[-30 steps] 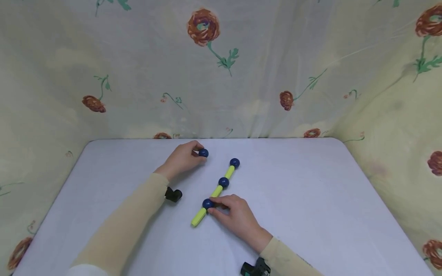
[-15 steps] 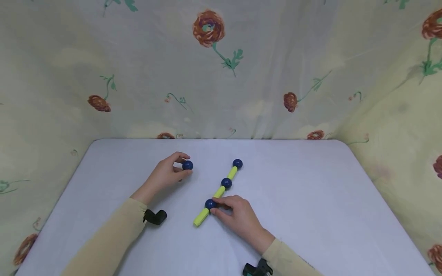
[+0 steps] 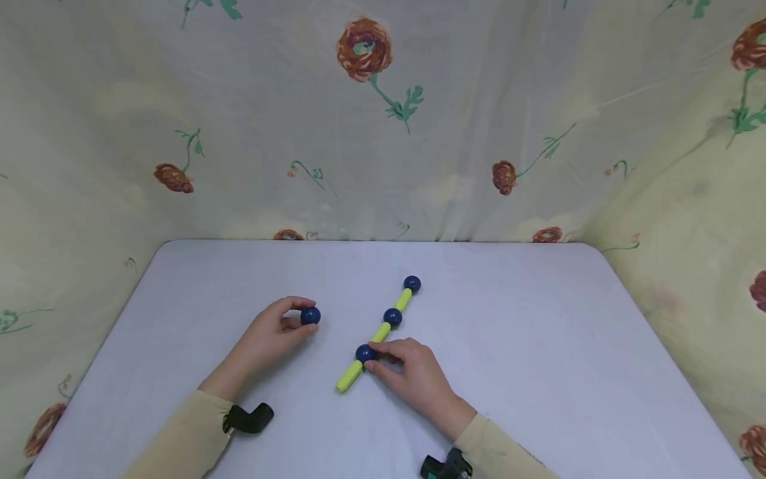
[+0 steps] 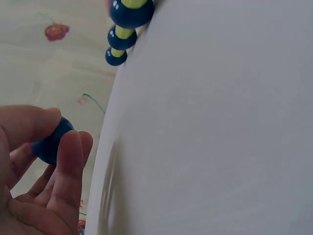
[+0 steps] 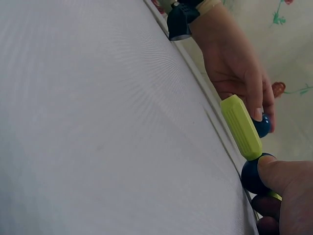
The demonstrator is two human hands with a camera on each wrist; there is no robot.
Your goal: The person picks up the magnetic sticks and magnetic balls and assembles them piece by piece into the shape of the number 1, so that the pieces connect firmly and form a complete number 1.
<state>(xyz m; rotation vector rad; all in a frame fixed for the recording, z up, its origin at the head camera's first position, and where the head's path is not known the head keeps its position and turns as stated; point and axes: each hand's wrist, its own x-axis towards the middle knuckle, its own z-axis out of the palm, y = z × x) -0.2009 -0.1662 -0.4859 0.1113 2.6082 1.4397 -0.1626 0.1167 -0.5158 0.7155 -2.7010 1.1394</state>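
A loose dark blue ball point(image 3: 310, 315) is pinched between the thumb and fingers of my left hand point(image 3: 266, 338), left of the chain; the left wrist view shows this blue ball point(image 4: 49, 147) partly covered by fingertips. On the table lies a straight chain of blue balls and yellow-green rods, slanting from lower left to upper right. My right hand point(image 3: 415, 379) pinches the chain's nearest blue ball point(image 3: 364, 353). From that ball a yellow-green rod point(image 3: 350, 376) sticks out toward the lower left, its end bare. Farther along sit the middle ball point(image 3: 392, 317) and the far ball point(image 3: 412, 284).
A white-covered table point(image 3: 538, 346) carries everything. Behind it and at both sides hangs a flower-printed curtain point(image 3: 251, 120). Black wrist cameras point(image 3: 248, 418) are strapped to both forearms.
My left hand has drawn back toward the lower left with its blue ball, away from the table's far side. The right hand keeps its pinch on the chain, which stays in place.
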